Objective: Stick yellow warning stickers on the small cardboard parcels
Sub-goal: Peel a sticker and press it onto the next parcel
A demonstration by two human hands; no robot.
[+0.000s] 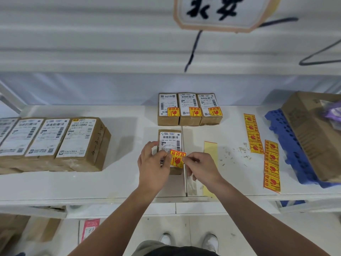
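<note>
A small cardboard parcel (169, 139) with a white shipping label lies on the white shelf (129, 182) in front of me. Over its near end hangs a yellow warning sticker (176, 157) with red print. My left hand (154, 167) pinches the sticker's left edge, its fingers also against the parcel's left side. My right hand (200, 166) pinches the sticker's right edge. Behind stand three small parcels (190, 109) in a row, each bearing a yellow sticker. Two strips of yellow stickers (271, 163) lie to the right.
Several larger labelled parcels (55, 143) sit in a row at the left. A big cardboard box (311, 133) rests on a blue perforated tray (287, 137) at the right. A pale yellow backing strip (210, 150) lies beside my right hand.
</note>
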